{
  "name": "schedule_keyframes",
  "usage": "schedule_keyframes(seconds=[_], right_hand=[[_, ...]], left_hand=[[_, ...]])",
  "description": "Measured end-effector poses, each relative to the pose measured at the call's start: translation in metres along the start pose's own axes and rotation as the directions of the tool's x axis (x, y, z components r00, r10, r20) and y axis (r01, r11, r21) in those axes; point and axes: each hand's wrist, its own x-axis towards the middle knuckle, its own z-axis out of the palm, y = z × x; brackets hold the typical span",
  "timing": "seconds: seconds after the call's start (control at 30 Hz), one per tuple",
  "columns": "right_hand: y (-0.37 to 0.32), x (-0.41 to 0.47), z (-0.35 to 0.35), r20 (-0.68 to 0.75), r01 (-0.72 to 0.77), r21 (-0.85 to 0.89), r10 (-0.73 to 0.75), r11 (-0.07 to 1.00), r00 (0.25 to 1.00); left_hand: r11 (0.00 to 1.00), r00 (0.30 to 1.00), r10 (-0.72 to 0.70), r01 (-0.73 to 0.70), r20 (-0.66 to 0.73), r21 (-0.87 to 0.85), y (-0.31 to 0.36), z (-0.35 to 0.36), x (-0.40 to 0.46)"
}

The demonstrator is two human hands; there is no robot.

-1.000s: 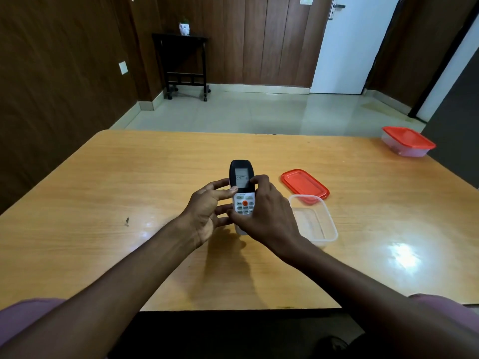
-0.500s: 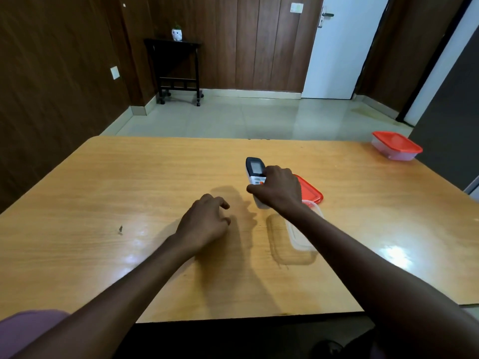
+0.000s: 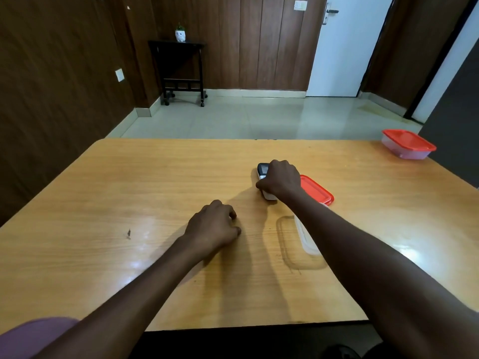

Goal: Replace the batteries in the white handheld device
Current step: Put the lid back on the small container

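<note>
The white handheld device (image 3: 262,170), a remote with a dark screen end, lies on the wooden table (image 3: 155,182) past its middle. My right hand (image 3: 281,180) covers most of it, fingers curled round its body; only the screen end and the near white end show. My left hand (image 3: 213,226) rests on the table nearer to me, fingers loosely curled, holding nothing. No batteries are visible.
A red lid (image 3: 317,190) lies flat just right of the remote. A clear open container (image 3: 305,238) sits under my right forearm, partly hidden. A lidded red-topped box (image 3: 408,144) stands at the far right corner. A small dark speck (image 3: 128,233) marks the left side.
A second ago both hands held the remote up near me. My left hand let go and dropped to the table; my right hand carried the remote forward and down onto the table.
</note>
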Motion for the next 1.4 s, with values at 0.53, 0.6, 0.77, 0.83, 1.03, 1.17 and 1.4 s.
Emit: schedule_keyframes(seconds=[0.53, 0.6, 0.77, 0.83, 1.03, 1.17, 1.4], right_hand=[[0.081, 0.002, -0.037, 0.012, -0.083, 0.000, 0.083, 0.997, 0.996], [0.101, 0.001, -0.037, 0.107, -0.094, -0.038, 0.098, 0.995, 0.989], [0.114, -0.003, -0.032, 0.224, -0.100, -0.061, 0.111, 0.993, 0.968], [0.115, -0.002, -0.031, 0.195, -0.091, -0.036, 0.096, 0.995, 0.976], [0.107, -0.008, -0.046, 0.004, -0.046, -0.016, 0.046, 0.999, 0.999], [0.082, -0.030, -0.067, -0.040, 0.024, 0.142, -0.018, 0.990, 0.999], [0.037, -0.111, -0.080, 0.100, 0.029, 0.518, -0.094, 0.855, 0.991]], left_hand=[[1.000, 1.000, 0.020, -0.020, -0.019, 0.007, 0.000, 0.000, -0.004], [1.000, 1.000, 0.019, -0.018, -0.022, 0.012, 0.001, 0.001, -0.004], [1.000, 1.000, 0.013, -0.012, -0.025, 0.016, 0.003, 0.002, -0.007], [1.000, 1.000, 0.012, -0.012, -0.025, 0.019, 0.004, 0.002, -0.007], [1.000, 1.000, 0.010, -0.009, -0.028, 0.009, 0.003, 0.003, -0.009], [0.983, 0.998, -0.007, -0.006, -0.070, -0.183, 0.009, 0.002, -0.009], [0.305, 0.989, 0.017, 0.135, 0.147, -0.943, 0.036, -0.006, -0.013]])
